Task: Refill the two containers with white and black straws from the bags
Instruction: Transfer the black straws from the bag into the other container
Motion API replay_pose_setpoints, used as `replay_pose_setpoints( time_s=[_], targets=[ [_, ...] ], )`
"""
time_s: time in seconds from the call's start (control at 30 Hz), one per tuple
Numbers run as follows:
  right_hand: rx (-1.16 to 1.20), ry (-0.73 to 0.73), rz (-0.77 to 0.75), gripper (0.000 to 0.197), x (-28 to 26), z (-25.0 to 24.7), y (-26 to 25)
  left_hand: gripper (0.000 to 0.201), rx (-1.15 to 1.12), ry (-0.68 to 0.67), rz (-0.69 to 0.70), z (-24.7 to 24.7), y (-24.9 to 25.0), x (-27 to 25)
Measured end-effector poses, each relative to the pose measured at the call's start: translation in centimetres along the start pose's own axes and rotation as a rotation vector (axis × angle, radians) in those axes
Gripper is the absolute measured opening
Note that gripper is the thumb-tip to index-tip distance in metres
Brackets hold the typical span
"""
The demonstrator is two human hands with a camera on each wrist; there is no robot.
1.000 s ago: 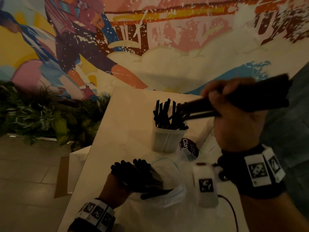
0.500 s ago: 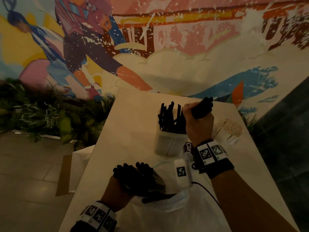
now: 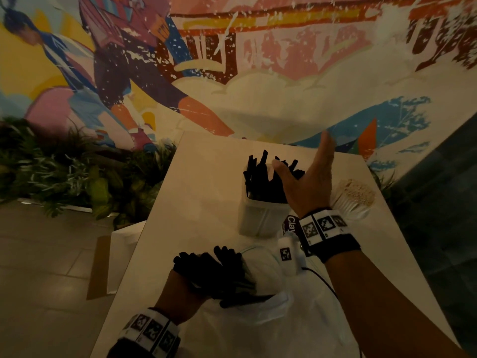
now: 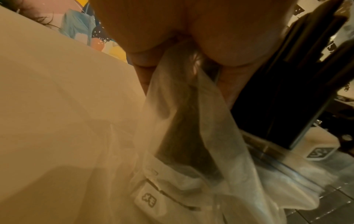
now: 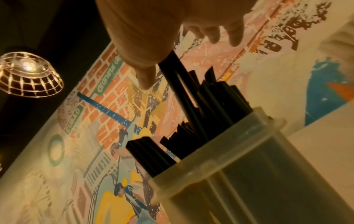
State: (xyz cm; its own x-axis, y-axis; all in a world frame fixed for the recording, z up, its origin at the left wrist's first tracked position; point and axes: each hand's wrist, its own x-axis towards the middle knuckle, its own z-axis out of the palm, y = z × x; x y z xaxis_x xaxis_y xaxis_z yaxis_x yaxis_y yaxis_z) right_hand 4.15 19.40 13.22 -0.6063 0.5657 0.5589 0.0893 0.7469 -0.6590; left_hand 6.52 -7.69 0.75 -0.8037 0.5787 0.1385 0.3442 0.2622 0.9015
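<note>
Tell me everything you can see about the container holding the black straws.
The container is a tall tub of cloudy, translucent plastic with a thicker rim band, standing upright on the pale table. Black straws fill it, leaning at mixed angles with cut tips well above the rim. The right hand, fingers spread, rests on the straw tops. A clear bag lies nearer the person.

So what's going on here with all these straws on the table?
A person is refilling a straw holder. Their right hand is open, fingers straight, against the tops of the black straws standing in the translucent container. Their left hand grips a bundle of black straws at the mouth of a clear plastic bag on the table.
</note>
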Motion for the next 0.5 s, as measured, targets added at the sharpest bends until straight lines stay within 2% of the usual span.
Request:
replay_pose_setpoints(
  time_s=[0.03, 0.07, 0.13, 0.2, 0.23, 0.3, 0.37, 0.4, 0.47, 0.5],
  targets=[
    [-0.035, -0.004, -0.047, 0.092, 0.1, 0.1, -0.2, 0.042, 0.024, -0.015, 0.023, 0.2, -0.1, 0.0],
    [-0.124, -0.07, -0.075, 0.085, 0.3, 0.4, -0.1, 0.046, 0.044, -0.037, 0.042, 0.4, -0.1, 0.1],
    [-0.403, -0.366, -0.055, 0.068, 0.3, 1.2, 0.6, 0.038, 0.076, -0.082, 0.024, 0.5, 0.5, 0.1],
    [-0.559, -0.619, 0.003, 0.062, -0.2, 1.9, 1.4, 0.027, 0.068, -0.093, -0.014, 0.3, 1.3, 0.1],
    [-0.557, -0.647, 0.025, 0.063, -0.2, 2.0, 1.5, 0.03, 0.061, -0.096, -0.027, 0.3, 1.5, 0.2],
    [-0.467, -0.58, 0.031, 0.067, 0.0, 1.9, 0.7, 0.039, 0.068, -0.078, -0.024, 0.0, 1.6, 0.2],
    [-0.361, -0.483, 0.015, 0.073, 0.3, 1.6, 0.0, 0.033, 0.096, -0.07, -0.05, 0.2, 1.4, 0.0],
    [-0.346, -0.445, -0.01, 0.075, 0.4, 1.6, -0.2, 0.032, 0.02, -0.095, -0.133, 0.3, 1.7, -0.2],
    [-0.408, -0.484, -0.074, 0.073, 0.5, 1.5, -0.5, 0.056, -0.005, -0.042, -0.152, 0.4, 0.7, -0.1],
    [-0.461, -0.567, -0.098, 0.069, 0.2, 1.7, -0.4, 0.053, -0.032, -0.028, -0.154, 0.4, 0.9, -0.1]
  ],
)
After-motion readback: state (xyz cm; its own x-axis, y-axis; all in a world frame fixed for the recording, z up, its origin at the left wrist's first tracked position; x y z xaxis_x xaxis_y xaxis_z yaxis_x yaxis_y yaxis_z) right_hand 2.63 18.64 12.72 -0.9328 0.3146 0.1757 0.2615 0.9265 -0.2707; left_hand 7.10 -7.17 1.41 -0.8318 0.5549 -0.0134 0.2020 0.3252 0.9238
